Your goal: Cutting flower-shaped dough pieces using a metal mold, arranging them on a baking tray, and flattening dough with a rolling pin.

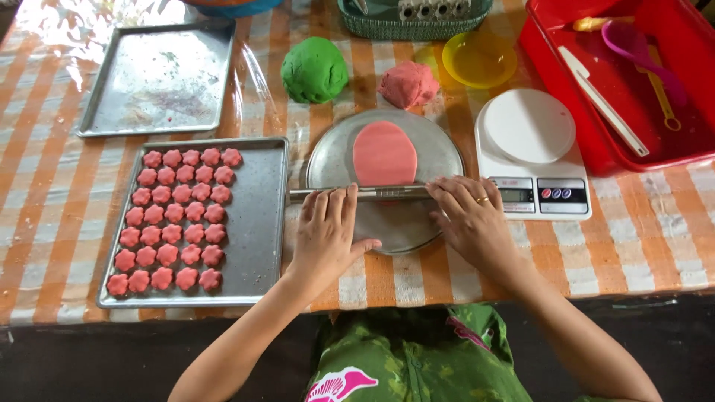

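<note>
The left hand lies flat and open in the middle of the frame, with its fingers spread on top of a thin shiny metal rolling rod. The right hand is just beside it, also flat and open, with its fingers pressing on the other end of the rod. There is a gold ring on one finger of that hand. Neither hand is closed around the rod; both rest on it from above.

The rod lies sideways across a round silver metal plate. On the plate sits a flat pink oval of dough, and the rod touches its near edge.

At the left of the frame is a grey metal baking tray with rows of small pink flower-shaped dough pieces. Above it, in the upper left, is a second grey metal tray.

Near the top middle sit a round green ball of dough and a lumpy pink chunk of dough. A small yellow plastic bowl is next to them.

To the right of the plate is a white kitchen scale, touching the right hand's fingertips or very nearly so. In the upper right is a red plastic tub with tools inside.

Everything rests on an orange and white checked tablecloth.
</note>
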